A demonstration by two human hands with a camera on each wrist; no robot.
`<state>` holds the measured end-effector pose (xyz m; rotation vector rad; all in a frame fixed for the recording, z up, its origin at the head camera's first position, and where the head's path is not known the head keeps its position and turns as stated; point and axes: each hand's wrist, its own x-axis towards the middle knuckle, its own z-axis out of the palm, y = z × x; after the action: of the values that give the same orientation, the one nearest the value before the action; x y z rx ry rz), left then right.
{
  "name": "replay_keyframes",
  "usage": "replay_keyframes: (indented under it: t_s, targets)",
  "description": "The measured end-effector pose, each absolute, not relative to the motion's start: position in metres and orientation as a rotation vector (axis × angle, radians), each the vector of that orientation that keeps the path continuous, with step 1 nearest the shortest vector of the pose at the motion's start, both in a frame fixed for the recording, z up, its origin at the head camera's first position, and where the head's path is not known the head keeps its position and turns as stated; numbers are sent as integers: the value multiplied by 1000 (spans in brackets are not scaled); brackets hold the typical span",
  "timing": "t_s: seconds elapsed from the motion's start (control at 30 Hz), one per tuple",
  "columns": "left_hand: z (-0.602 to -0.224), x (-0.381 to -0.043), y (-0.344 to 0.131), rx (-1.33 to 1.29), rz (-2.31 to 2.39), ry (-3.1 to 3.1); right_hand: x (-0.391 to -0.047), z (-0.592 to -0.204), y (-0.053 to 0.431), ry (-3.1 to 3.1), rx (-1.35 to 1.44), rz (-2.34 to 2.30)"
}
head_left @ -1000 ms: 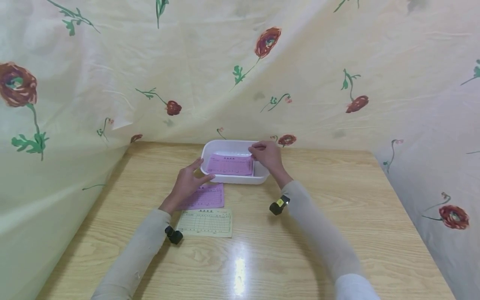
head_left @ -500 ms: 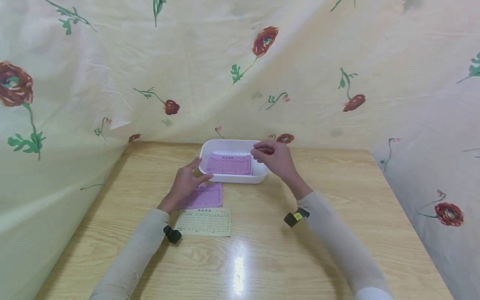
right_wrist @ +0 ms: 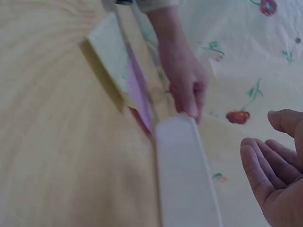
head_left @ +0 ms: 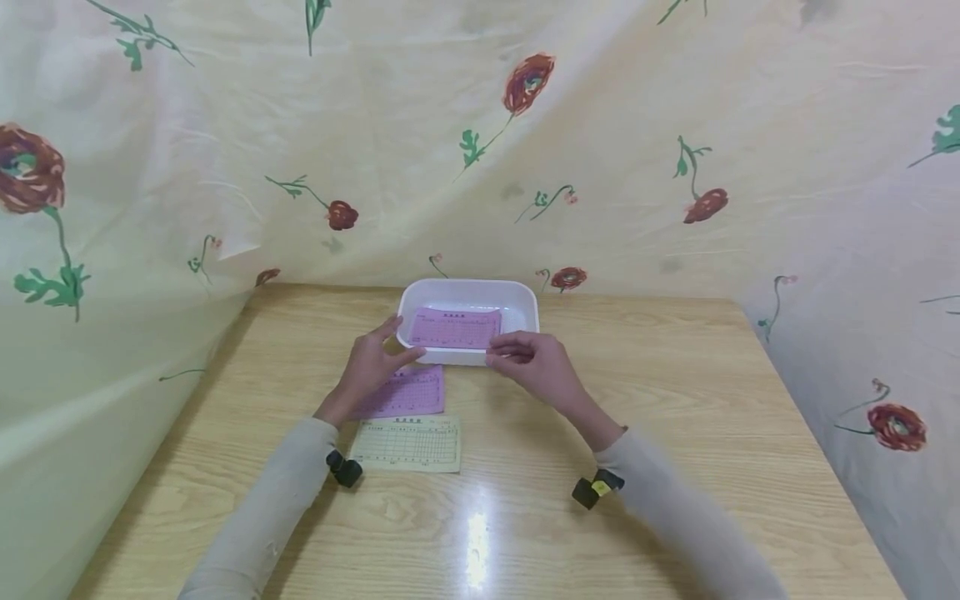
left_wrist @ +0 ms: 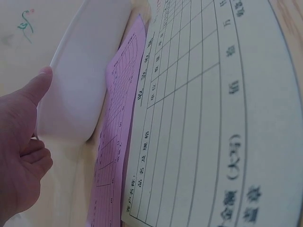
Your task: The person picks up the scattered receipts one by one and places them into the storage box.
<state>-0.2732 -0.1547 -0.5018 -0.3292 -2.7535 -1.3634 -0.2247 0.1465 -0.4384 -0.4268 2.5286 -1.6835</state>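
Observation:
A white plastic tray [head_left: 452, 357] stands at the far side of the table, with a purple receipt slip [head_left: 455, 329] lying in it. My left hand [head_left: 367, 362] grips the tray's left end; the left wrist view shows its thumb [left_wrist: 40, 85] at the rim. Over the tray's front right edge hovers my right hand [head_left: 542, 371]. Its fingers [right_wrist: 258, 165] and thumb stand apart with nothing between them in the right wrist view. Another purple slip [head_left: 412, 395] lies on the table, partly under the left hand. Nearer to me lies a pale green slip [head_left: 408, 446].
The wooden table [head_left: 675, 400] backs onto a cream cloth [head_left: 420, 125] with printed red flowers. Cloth also hangs along the left and right sides. Each wrist wears a small black camera, one of them a black block [head_left: 347, 471] at the left cuff.
My right hand has left the far right corner of the slip in the tray, drawn back, and come down toward the tray's front edge. The left hand has stayed on the tray.

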Motion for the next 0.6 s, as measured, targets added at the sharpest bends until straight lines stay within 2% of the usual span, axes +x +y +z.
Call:
replay_keyframes:
  t_s: [0.6]
  targets:
    - [-502, -274, -156, -322, -1386, -2756, -191, -488, 117, 2429, -276, -1564]
